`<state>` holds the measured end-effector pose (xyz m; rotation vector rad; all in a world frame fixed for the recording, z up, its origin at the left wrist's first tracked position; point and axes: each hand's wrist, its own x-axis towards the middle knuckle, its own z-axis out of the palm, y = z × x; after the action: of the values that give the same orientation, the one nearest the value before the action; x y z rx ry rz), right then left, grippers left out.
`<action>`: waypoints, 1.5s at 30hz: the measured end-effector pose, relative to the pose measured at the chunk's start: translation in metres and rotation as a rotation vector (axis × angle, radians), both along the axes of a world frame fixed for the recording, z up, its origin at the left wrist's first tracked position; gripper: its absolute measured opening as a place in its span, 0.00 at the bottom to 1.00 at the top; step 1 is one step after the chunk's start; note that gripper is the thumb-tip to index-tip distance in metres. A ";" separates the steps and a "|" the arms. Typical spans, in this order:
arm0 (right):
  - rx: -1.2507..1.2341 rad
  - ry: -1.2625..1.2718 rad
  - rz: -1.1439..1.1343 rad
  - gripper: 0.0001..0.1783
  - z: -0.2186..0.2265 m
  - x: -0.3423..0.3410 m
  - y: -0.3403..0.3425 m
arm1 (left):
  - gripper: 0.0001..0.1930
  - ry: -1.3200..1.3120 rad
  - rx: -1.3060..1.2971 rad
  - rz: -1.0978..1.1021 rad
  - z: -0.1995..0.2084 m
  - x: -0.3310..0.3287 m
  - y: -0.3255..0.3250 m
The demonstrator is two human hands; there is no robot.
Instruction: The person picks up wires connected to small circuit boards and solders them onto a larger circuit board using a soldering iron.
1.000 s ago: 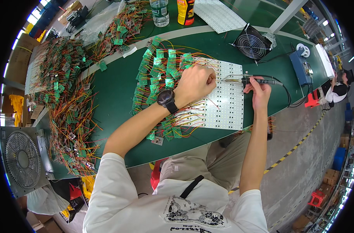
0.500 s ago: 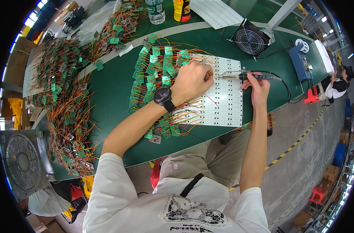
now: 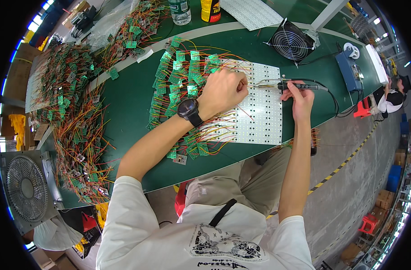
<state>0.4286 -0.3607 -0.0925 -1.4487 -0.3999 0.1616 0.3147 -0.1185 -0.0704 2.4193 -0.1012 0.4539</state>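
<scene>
A soldering iron (image 3: 300, 86) with a thin metal guide tube along its top is gripped in my right hand (image 3: 300, 98). Its tip points left, close to the fingertips of my left hand (image 3: 224, 90). Those fingers are pinched together over a white LED panel (image 3: 264, 121) dotted with holes; what they hold is hidden. Thin red and yellow wires (image 3: 219, 128) lead from rows of small green circuit boards (image 3: 174, 90) onto the panel's left part, some passing beneath my left hand. A black watch (image 3: 188, 109) sits on my left wrist.
Tangled wired boards (image 3: 79, 130) heap along the table's left side. Behind the panel stand a water bottle (image 3: 180, 12), a yellow can (image 3: 211, 11), more white panels (image 3: 252, 13) and a black fan (image 3: 291, 42). A blue soldering unit (image 3: 348, 72) with its cable is at the right.
Both hands stay almost in place, the left still pinched beside the iron's tip. The iron has shifted very slightly to the right; the whole view has moved a little.
</scene>
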 end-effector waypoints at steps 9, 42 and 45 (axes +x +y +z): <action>-0.014 -0.015 0.001 0.09 0.001 0.000 0.002 | 0.06 -0.010 0.010 -0.001 -0.001 0.000 0.001; 0.162 0.071 -0.097 0.10 -0.004 0.003 0.000 | 0.09 0.032 0.245 -0.597 0.011 -0.012 0.003; 0.145 0.059 -0.093 0.10 -0.004 0.002 0.001 | 0.09 0.051 0.257 -0.576 0.011 -0.013 0.002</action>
<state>0.4310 -0.3600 -0.0963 -1.3135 -0.2901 0.0979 0.3018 -0.1170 -0.0592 2.4943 -0.8520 0.1167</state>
